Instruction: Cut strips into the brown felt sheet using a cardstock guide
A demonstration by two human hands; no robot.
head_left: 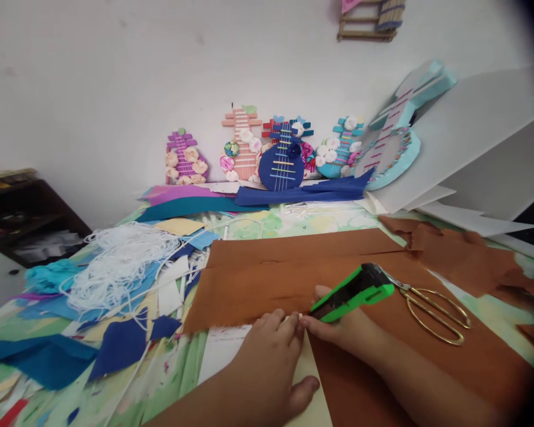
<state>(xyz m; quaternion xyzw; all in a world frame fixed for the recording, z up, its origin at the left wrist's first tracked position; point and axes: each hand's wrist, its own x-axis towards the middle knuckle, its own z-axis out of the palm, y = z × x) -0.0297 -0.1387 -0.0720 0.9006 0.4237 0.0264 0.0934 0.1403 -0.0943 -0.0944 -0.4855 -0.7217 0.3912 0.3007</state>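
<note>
My right hand (345, 329) is wrapped round a green and black utility knife (353, 293), its tip end low beside my left fingertips. My left hand (273, 356) presses down on a cream strip (312, 379), fingers bent together and thumb apart. Brown sheets (267, 281) lie beneath and around both hands, and a white sheet (225, 350) shows at the left of my left hand. Gold-handled scissors (436, 311) rest on the brown sheet to the right of the knife. The knife's blade cannot be made out.
Tangled white cord (122, 267) and blue scraps (120, 350) cover the table's left side. Decorated small instruments (282, 160) stand along the wall, with a larger pale blue one (394, 136) at right. Crumpled brown pieces (463, 252) lie at the right. A dark shelf (31, 216) stands at far left.
</note>
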